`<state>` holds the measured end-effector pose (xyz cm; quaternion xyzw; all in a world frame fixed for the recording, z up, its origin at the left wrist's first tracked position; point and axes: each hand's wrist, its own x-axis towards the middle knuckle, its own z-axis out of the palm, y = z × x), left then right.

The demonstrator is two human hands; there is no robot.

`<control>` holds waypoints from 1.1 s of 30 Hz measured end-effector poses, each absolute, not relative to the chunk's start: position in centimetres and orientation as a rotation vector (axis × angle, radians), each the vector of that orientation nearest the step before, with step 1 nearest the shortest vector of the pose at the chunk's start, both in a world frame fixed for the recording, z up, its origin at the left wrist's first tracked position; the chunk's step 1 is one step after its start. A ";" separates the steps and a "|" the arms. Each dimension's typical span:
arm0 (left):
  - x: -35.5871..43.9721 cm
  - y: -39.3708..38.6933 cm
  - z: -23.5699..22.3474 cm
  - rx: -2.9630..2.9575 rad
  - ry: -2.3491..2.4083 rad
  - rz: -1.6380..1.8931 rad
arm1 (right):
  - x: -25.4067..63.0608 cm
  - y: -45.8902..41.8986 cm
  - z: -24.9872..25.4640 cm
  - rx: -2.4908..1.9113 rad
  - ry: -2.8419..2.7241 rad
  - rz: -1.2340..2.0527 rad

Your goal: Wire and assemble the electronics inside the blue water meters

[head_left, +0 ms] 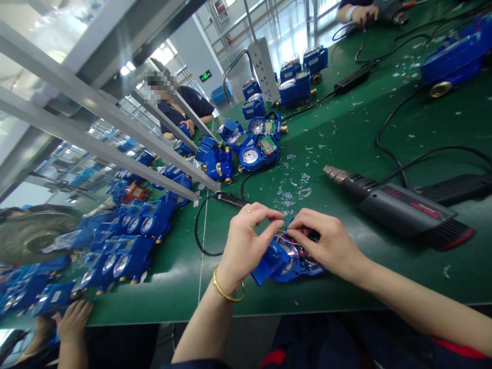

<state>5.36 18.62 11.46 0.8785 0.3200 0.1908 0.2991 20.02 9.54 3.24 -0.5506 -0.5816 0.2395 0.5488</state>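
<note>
My left hand (pixel 246 238) and my right hand (pixel 326 241) meet over an open blue water meter (pixel 286 261) near the front edge of the green table (pixel 346 128). Both hands pinch thin coloured wires (pixel 286 237) that rise out of the meter's open housing. The left hand also rests against the meter's left side, with a gold bangle on its wrist. The meter's lid hangs open toward me.
A black heat gun (pixel 400 207) lies just right of my hands, its cable looping behind. More blue meters (pixel 253 143) cluster at the table's middle and lie in rows at the left (pixel 126 241). A power strip (pixel 265 69) stands further back. Other people's hands show at bottom left (pixel 71 320) and top right (pixel 363 13).
</note>
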 end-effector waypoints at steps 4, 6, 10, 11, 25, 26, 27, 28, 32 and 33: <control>5.6 17.9 12.0 2.466 0.807 0.289 | 19.9 9.6 3.2 -1.300 -1.391 0.477; 5.7 17.8 12.4 2.535 0.828 0.210 | 19.9 9.6 3.2 -1.304 -1.402 0.436; 6.1 17.7 12.9 2.579 0.858 0.137 | 19.8 9.6 3.2 -1.299 -1.412 0.393; 6.2 17.6 12.9 2.586 0.867 0.134 | 19.8 9.6 3.2 -1.294 -1.416 0.384; 5.6 17.6 10.8 2.453 1.371 0.722 | 19.7 9.0 3.0 -1.336 -1.475 0.231; 5.3 17.9 11.0 2.426 1.365 0.740 | 19.8 9.0 3.0 -1.337 -1.467 0.241; 5.1 18.0 11.3 2.410 1.323 0.715 | 19.8 9.0 3.0 -1.332 -1.461 0.255; 5.0 18.1 11.5 2.407 1.260 0.657 | 19.9 8.9 3.0 -1.326 -1.456 0.270; 5.4 17.6 11.7 2.438 1.082 0.447 | 19.9 8.9 2.9 -1.302 -1.447 0.280; 5.6 17.5 11.7 2.436 1.049 0.425 | 19.9 8.9 2.9 -1.295 -1.447 0.275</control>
